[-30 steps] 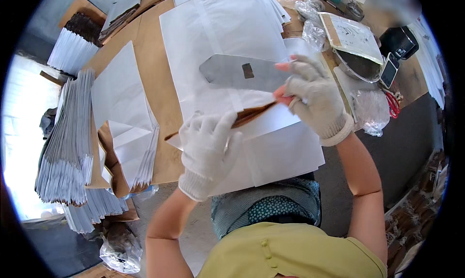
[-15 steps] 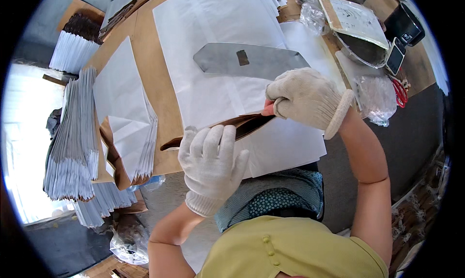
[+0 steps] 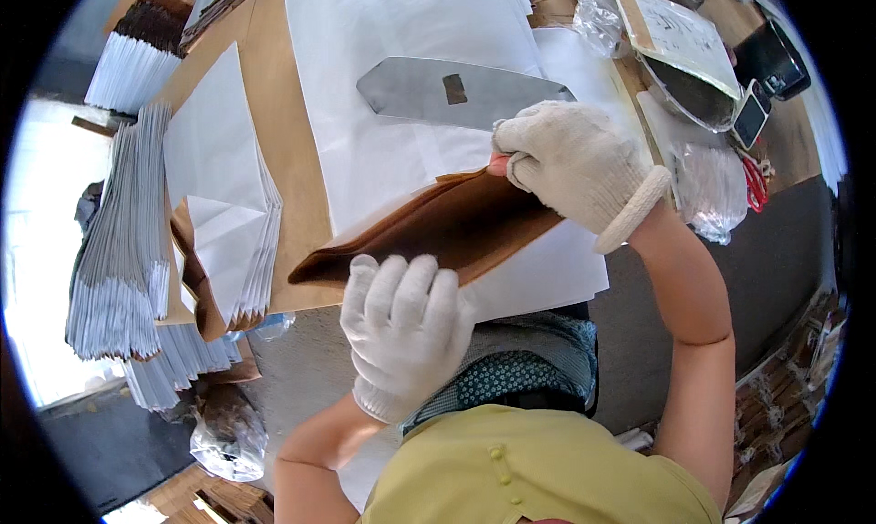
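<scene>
A paper bag (image 3: 438,228), white outside and brown inside, lies across the stack of white paper with its mouth spread wide. My right hand (image 3: 575,164), in a white knit glove with a bare fingertip showing, pinches the far lip of the bag. Over the near lip hook the fingers of my left hand (image 3: 401,328), gloved likewise; its thumb is mostly hidden. Beyond the bag, a grey metal plate (image 3: 411,91) with pointed ends and a dark patch rests on the white paper sheets (image 3: 338,150).
Folded white-and-brown bags (image 3: 224,223) lie at the table's left, beside a tall bundle of folded paper (image 3: 114,259). On the right are a bowl (image 3: 684,91) under a white board, a phone (image 3: 752,115), a black cup (image 3: 776,59) and clear plastic wrap (image 3: 712,186).
The bag's mouth has gone from a narrow slit to a wide opening. My left hand has drawn the near lip toward my body, while my right hand keeps its pinch on the far lip.
</scene>
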The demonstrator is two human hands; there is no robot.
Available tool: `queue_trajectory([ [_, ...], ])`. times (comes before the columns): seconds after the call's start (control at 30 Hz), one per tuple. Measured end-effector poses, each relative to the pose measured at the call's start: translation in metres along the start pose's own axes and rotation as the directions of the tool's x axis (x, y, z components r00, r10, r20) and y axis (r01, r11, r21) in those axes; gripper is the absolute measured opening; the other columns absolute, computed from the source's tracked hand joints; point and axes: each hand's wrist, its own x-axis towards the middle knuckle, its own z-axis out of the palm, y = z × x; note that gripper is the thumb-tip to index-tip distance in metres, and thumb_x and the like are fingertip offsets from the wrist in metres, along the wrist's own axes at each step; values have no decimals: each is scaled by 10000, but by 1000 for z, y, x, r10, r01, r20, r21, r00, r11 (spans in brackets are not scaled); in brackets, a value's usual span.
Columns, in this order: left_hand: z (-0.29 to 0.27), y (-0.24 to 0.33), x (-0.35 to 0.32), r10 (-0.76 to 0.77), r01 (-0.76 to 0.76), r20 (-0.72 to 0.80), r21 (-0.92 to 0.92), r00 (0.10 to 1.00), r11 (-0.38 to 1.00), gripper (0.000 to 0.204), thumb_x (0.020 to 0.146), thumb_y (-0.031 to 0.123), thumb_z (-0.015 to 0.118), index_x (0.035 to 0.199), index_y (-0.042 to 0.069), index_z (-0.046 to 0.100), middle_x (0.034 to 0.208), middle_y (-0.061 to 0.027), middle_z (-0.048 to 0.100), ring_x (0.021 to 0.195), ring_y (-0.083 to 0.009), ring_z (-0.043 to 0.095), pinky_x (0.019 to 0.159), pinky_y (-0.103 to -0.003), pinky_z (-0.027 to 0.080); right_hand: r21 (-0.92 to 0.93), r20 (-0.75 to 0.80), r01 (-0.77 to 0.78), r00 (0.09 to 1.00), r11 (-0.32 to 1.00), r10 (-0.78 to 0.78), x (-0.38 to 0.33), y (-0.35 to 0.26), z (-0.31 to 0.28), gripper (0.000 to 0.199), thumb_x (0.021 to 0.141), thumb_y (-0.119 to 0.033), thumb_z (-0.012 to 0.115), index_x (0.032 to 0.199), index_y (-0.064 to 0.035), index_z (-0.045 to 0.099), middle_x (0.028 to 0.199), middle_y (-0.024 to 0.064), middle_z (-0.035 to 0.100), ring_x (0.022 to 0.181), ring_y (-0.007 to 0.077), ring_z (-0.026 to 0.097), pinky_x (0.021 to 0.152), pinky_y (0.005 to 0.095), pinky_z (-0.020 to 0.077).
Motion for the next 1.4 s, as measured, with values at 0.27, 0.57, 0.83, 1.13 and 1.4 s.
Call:
queue_trajectory([
  [0.27,4,18,-17,-56,90,209,-159,976,983,450,718,269,819,1085,63,661,1154,-126,633,1126,-341,587,1093,-604,403,4,-3,51,999,999,-51,0,16,0,201,892,-268,681,866,-78,742,881,169,726,888,359,717,844,454,565],
  [0.57,37,13,-35,257,-159,666,-206,700,966,309,916,292,629,1032,17,713,1105,-233,677,1147,-405,616,962,-546,509,42,18,97,995,994,-97,-23,-1,-4,117,913,-155,649,922,-65,722,880,141,726,855,307,723,811,433,570],
  [0.83,50,-49,-14,-23,-88,672,130,741,988,590,971,392,531,1393,-19,568,1233,-273,671,1099,-441,678,908,-563,554,-49,7,-132,991,990,132,-83,106,54,158,892,-64,667,1026,-121,730,1021,108,712,1025,316,673,915,412,533],
  [1.13,79,-7,126,294,-358,846,-132,445,924,291,960,199,591,1199,85,713,1226,-173,720,1151,-313,708,928,-412,590,49,-182,-201,961,978,206,-104,113,90,123,857,-40,690,956,-109,716,1066,114,686,1063,348,636,953,443,506],
  [1.4,226,-21,67,246,460,655,-704,714,541,583,1104,447,234,1503,90,465,1530,-123,523,1341,-306,558,1090,-405,500,486,-228,-452,761,748,608,-132,78,92,247,904,-95,666,1140,-59,731,1208,188,695,1235,369,618,1089,450,456],
])
